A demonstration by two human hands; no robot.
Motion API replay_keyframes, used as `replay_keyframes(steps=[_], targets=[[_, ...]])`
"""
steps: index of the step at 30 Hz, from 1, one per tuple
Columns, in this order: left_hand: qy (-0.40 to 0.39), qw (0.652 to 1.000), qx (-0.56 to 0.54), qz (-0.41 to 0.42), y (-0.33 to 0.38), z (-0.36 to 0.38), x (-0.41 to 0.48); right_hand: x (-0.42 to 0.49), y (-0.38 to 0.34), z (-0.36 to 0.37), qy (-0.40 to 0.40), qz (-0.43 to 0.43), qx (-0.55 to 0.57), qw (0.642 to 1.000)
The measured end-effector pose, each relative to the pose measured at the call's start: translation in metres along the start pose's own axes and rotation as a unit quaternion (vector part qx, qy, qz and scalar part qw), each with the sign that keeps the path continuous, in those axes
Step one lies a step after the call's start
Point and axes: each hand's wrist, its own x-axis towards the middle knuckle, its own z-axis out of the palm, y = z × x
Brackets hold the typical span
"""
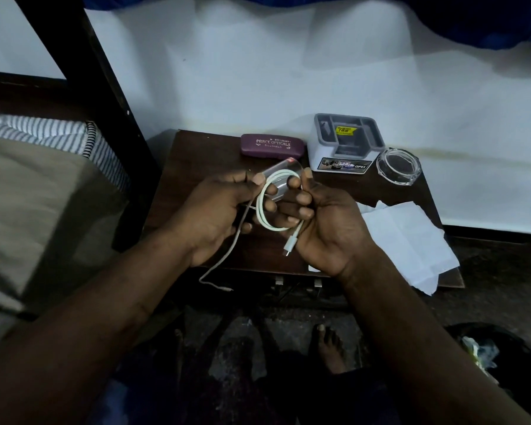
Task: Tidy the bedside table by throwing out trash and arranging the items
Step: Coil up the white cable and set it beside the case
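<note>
I see the left hand (218, 216) and right hand (325, 228) close together, both gripping a looped white charging cable (259, 211) over the dark wooden bedside table's (196, 154) near-middle.

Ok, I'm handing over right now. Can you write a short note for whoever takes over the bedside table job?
Left hand: pinches the white cable at the top of its loop.
Right hand: fingers curled round the loop's other side, with the plug end hanging by the palm.
Bedside table: purple spectacle case, grey organiser and glass dish along the back; white paper at the right edge.
Done: one loop coiled.
Left: coil the hanging tail, place the cable, and deal with the paper. The dark bin bag is on the floor to the right.
</note>
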Motion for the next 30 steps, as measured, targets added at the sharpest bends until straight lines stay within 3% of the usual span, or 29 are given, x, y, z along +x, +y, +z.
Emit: replay_keyframes(steps=[8, 16, 22, 24, 26, 28, 30], targets=[[-0.013, 0.996, -0.075, -0.044, 0.001, 0.002, -0.002, 0.0, 0.001, 0.0, 0.013, -0.019, -0.032, 0.999], [0.031, 0.992, -0.114, -0.054, 0.0, 0.003, 0.001, -0.004, 0.001, 0.001, -0.014, 0.036, -0.064, 0.997], [0.017, 0.997, -0.064, -0.05, -0.004, 0.004, 0.001, -0.001, -0.003, 0.0, -0.04, 0.015, 0.068, 0.997], [0.006, 0.998, -0.021, -0.055, -0.008, 0.005, 0.0, 0.0, -0.006, -0.003, -0.039, -0.003, 0.123, 0.992], [-0.017, 0.992, 0.119, -0.034, -0.013, 0.007, -0.002, 0.0, -0.01, -0.007, -0.028, -0.024, 0.171, 0.985], [-0.045, 0.959, 0.279, 0.007, -0.02, 0.011, -0.004, 0.001, -0.014, -0.009, 0.004, -0.056, 0.203, 0.978], [-0.071, 0.931, 0.356, 0.043, -0.027, 0.015, -0.005, 0.002, -0.014, -0.01, 0.04, -0.089, 0.205, 0.974]])
